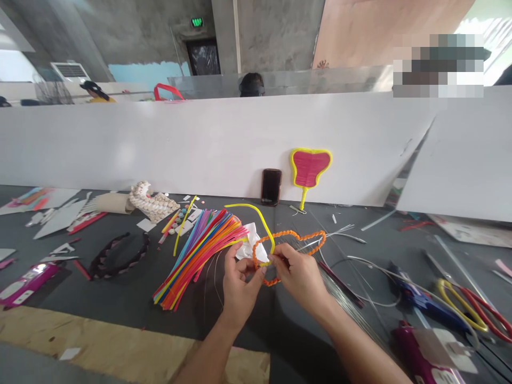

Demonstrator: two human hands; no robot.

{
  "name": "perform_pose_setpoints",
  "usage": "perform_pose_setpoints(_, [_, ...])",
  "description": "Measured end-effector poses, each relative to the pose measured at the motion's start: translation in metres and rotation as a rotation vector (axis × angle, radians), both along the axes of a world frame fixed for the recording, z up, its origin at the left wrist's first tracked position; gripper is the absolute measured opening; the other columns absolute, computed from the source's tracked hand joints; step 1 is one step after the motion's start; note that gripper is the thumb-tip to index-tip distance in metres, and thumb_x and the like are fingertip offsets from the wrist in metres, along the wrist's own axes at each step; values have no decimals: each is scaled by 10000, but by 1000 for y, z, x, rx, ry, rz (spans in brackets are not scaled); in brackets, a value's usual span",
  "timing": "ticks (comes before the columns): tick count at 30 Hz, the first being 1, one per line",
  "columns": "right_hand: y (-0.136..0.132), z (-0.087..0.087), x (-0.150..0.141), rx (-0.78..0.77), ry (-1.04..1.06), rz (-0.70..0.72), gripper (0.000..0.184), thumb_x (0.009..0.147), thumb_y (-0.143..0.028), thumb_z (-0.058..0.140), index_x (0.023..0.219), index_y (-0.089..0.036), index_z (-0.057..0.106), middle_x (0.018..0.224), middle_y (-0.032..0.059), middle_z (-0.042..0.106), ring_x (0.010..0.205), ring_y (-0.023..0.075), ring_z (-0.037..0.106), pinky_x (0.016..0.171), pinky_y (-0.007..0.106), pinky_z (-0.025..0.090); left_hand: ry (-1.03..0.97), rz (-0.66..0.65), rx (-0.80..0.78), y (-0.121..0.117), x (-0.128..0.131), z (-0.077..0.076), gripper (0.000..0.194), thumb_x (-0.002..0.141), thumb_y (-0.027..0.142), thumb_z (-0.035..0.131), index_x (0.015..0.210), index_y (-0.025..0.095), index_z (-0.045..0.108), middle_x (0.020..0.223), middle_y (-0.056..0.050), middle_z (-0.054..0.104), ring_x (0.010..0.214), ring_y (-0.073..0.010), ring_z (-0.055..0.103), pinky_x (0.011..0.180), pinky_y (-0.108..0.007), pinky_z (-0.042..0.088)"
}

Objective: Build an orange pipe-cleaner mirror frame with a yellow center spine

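Observation:
Both hands meet over the dark table at a loop of twisted orange pipe cleaner (290, 233), bent into a wavy outline. My left hand (241, 278) pinches the loop's near left side between thumb and fingers. In my right hand (299, 272), thumb and fingertips are closed on a yellow pipe cleaner (261, 213) where it meets the orange loop; its free end arcs up and left. A crumpled white paper (251, 242) lies just behind the hands. Left of them spreads a bundle of colourful pipe cleaners (200, 250).
A red fan shape with yellow edging (311, 168) and a phone (271, 186) lean on the white partition (192, 144). At right lie scissors (472, 309), a blue glue gun (430, 306) and wires (356, 314). A dark headband (118, 261) sits left.

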State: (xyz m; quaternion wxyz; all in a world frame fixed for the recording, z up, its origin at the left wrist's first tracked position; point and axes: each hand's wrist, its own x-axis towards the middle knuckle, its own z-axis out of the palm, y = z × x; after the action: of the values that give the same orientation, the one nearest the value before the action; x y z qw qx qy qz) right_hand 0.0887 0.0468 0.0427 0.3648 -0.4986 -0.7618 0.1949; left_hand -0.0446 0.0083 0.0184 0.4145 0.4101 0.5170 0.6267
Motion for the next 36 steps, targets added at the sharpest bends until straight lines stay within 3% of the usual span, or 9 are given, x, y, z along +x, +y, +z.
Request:
perform_pose_setpoints(6, [-1,1,0,-14,6,9,149,849,-242,482,767,-203,600,582,-17,636,441,104,543,457,183,341,18,26,1,-1,0,2,630,669,195,717,1205,229,388,735,23,686,689,-152,651,634,-249,506])
perform_pose_setpoints(10, [-1,2,0,0,13,7,156,852,-251,482,768,-202,603,583,-18,636,443,102,537,459,184,346,-22,-20,59,1,-1,-1,561,693,190,700,1169,224,405,834,-16,690,775,-159,655,717,-276,506])
perform_pose_setpoints(16, [-3,2,-2,0,31,2,144,860,-250,486,789,-201,601,620,-15,652,481,108,568,485,183,364,-141,-110,106,4,0,-4,801,594,159,782,1246,259,327,856,2,661,850,-170,642,819,-326,488])
perform_pose_setpoints(28, [-7,0,-7,-5,30,53,175,873,-305,481,830,-196,611,608,-12,650,468,104,575,459,176,362,-192,-28,39,3,3,1,694,668,181,720,1239,262,333,763,39,665,788,-138,646,796,-297,499])
perform_pose_setpoints(36, [-4,12,5,89,10,55,190,895,-283,446,859,-194,609,685,20,653,545,117,576,516,197,384,-204,46,31,6,-3,0,641,662,175,728,1198,233,381,758,34,639,734,-127,640,752,-283,508])
